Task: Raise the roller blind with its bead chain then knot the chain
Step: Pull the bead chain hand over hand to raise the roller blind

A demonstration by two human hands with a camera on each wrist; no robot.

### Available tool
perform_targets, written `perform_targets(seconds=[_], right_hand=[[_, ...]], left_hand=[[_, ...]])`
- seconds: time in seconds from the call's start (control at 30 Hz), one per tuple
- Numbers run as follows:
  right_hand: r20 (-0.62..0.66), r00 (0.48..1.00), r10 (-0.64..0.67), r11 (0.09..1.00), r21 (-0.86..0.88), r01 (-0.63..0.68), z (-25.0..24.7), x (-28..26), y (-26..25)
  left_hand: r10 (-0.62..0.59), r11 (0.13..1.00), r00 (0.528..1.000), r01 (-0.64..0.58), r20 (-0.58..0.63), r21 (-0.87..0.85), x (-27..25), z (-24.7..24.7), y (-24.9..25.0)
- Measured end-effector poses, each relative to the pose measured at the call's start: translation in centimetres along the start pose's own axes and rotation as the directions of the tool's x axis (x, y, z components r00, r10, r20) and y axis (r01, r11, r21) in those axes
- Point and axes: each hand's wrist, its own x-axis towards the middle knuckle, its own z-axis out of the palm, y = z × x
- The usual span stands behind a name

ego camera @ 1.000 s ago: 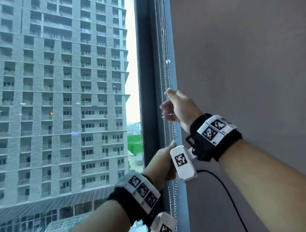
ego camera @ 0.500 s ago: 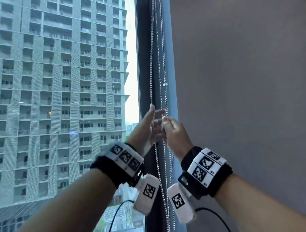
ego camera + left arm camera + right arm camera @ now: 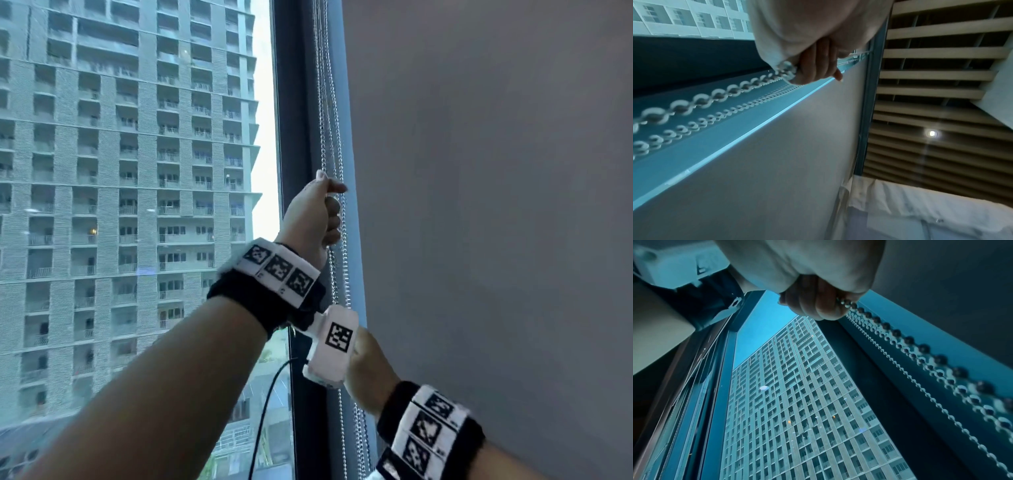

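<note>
A silver bead chain (image 3: 329,113) hangs in several strands along the dark window frame (image 3: 294,137). My left hand (image 3: 318,212) is raised, its fingers curled round one strand, thumb on top. In the left wrist view the left hand (image 3: 816,65) grips the chain (image 3: 719,95), which runs out from the fist. My right hand (image 3: 371,370) is lower, half hidden behind the left wrist camera. In the right wrist view the right hand (image 3: 818,303) holds a strand of the chain (image 3: 908,340) in a closed fist. The blind's bottom edge is out of view.
A flat grey surface (image 3: 479,205) fills the right side, just past the chain. Left of the frame, the window glass (image 3: 120,171) shows a tower block outside. A black cable (image 3: 267,411) hangs from the left wrist camera (image 3: 334,346). Ceiling slats (image 3: 931,81) are overhead.
The hands have swapped heights: my right hand has come down along the chain from high to low, and my left hand has gone up from low and taken hold above it.
</note>
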Motion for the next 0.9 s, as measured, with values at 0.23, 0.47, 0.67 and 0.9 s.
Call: perform_targets(seconds=[0.23, 0.47, 0.67, 0.9], right_hand=[[0.001, 0.999, 0.05, 0.989, 0.138, -0.05, -1.4, 1.6, -2.3], [-0.194, 0.98, -0.036, 0.979, 0.192, 0.074, -4.4, 7.1, -8.0], [-0.195, 0.977, -0.089, 0.986, 0.121, 0.114, -5.2, 9.5, -12.2], [-0.073, 0.997, -0.019, 0.976, 0.216, 0.034, -4.7, 10.1, -12.7]], left_hand=[[0.021, 0.99, 0.996, -0.009, 0.081, -0.143, -0.7, -0.7, 0.0], [0.032, 0.998, 0.997, -0.028, 0.068, -0.054, -3.0, -0.4, -2.0], [0.012, 0.999, 0.996, -0.016, 0.091, 0.037, -4.5, -0.9, -3.8], [-0.145, 0.966, 0.988, 0.131, 0.048, 0.224, -8.9, -3.2, -10.7]])
